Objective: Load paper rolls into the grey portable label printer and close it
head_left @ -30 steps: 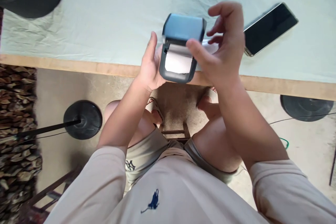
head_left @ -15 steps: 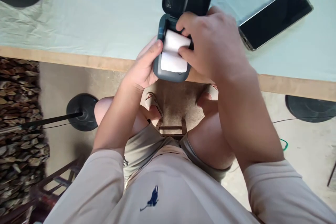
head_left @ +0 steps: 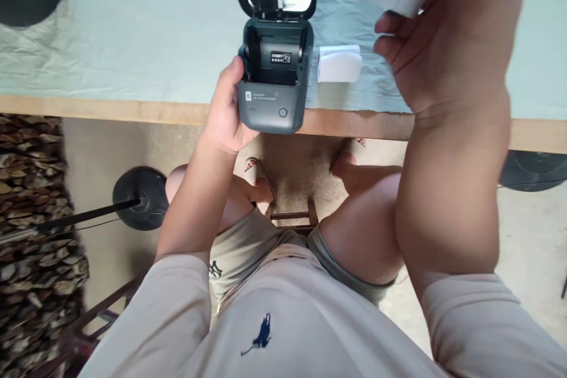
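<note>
Rough workshed, cloth-covered wooden table (head_left: 133,111); stacked firewood (head_left: 35,212), bare concrete floor (head_left: 97,147)

Pale green tablecloth (head_left: 133,41); black round base (head_left: 140,198); woodpile (head_left: 31,212)

I sit at a wooden-edged table (head_left: 133,111) covered with a pale green cloth (head_left: 133,41), on a bare, dusty concrete floor (head_left: 93,153) in soft daylight. A round black stand base (head_left: 140,198) with a dark pole rests on the floor to my left, another black base (head_left: 534,170) to my right. Stacked brown firewood (head_left: 31,218) lines the left edge.
</note>
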Demonstrator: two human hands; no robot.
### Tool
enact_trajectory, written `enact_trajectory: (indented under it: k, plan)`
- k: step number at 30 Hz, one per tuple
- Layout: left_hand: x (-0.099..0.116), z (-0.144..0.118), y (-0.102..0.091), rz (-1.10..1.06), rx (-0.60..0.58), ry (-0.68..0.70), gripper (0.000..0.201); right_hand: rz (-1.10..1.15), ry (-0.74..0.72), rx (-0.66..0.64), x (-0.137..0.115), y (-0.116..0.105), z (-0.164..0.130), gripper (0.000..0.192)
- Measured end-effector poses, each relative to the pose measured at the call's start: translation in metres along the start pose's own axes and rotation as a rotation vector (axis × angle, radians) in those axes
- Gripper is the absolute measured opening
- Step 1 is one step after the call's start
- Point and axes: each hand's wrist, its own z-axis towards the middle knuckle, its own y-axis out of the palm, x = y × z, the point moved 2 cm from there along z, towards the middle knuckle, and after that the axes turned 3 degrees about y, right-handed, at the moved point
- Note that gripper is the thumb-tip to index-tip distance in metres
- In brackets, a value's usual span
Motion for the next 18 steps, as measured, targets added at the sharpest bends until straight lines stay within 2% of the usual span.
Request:
enact_trajectory:
  k: [2,4,7,9,10,12,14,16,18]
  plan:
    - [0.002,-0.002,-0.001,0.002,-0.012,0.019,0.040,0.065,-0.049,0.082,0.016,-0.007,0.006,0.016]
    - [0.003,-0.004,-0.001,-0.009,-0.046,0.046,0.041,0.015,-0.161,0.104,0.025,-0.011,0.008,0.016]
    - [0.005,-0.006,0.001,-0.022,-0.118,0.086,0.046,-0.268,-0.337,0.102,0.029,-0.015,0.008,0.019]
    - [0.006,-0.006,0.004,-0.016,-0.157,0.095,0.047,-0.485,-0.429,0.120,0.031,-0.017,0.010,0.031]
    - [0.006,-0.005,0.005,-0.013,-0.167,0.092,0.047,-0.583,-0.429,0.131,0.033,-0.019,0.012,0.039]
    - [0.006,-0.004,0.007,-0.037,-0.179,0.090,0.047,-0.752,-0.323,0.131,0.038,-0.021,0.015,0.054]
    - [0.006,-0.003,0.008,-0.104,-0.185,0.106,0.050,-0.852,-0.285,0.125,0.039,-0.023,0.016,0.060]
    - [0.007,-0.002,0.007,-0.166,-0.172,0.107,0.051,-0.863,-0.422,0.172,0.032,-0.023,0.011,0.053]
    - [0.006,-0.001,0.004,-0.183,-0.128,0.090,0.045,-0.849,-0.593,0.217,0.019,-0.019,0.004,0.039]
